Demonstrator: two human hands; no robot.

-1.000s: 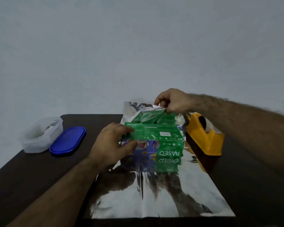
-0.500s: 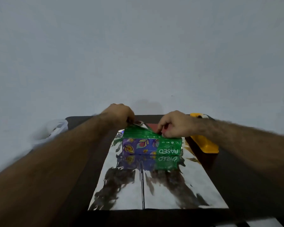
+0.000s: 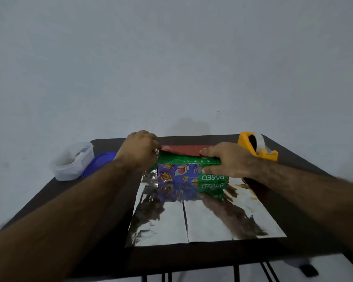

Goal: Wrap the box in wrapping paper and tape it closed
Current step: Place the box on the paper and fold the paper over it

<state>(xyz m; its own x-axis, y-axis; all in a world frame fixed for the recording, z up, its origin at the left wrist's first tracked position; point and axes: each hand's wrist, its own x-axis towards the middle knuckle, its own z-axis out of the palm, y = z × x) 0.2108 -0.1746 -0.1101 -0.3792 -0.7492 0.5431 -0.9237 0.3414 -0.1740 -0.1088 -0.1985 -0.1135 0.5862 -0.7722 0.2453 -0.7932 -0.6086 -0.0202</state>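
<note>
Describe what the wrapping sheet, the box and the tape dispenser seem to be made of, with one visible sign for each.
Wrapping sheet: probably metallised foil or film; it mirrors the box and arms, its folded-over far edge shows red. Box: likely printed card; flat faces, sharp edges, slight sheen. Tape dispenser: apparently moulded yellow plastic; smooth, uniform colour.

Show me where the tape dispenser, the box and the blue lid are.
tape dispenser (image 3: 251, 146): head view, on its yellow body.
box (image 3: 177, 173): head view, on its purple patterned front face.
blue lid (image 3: 99, 162): head view, on its visible top, beside the clear tub.
</note>
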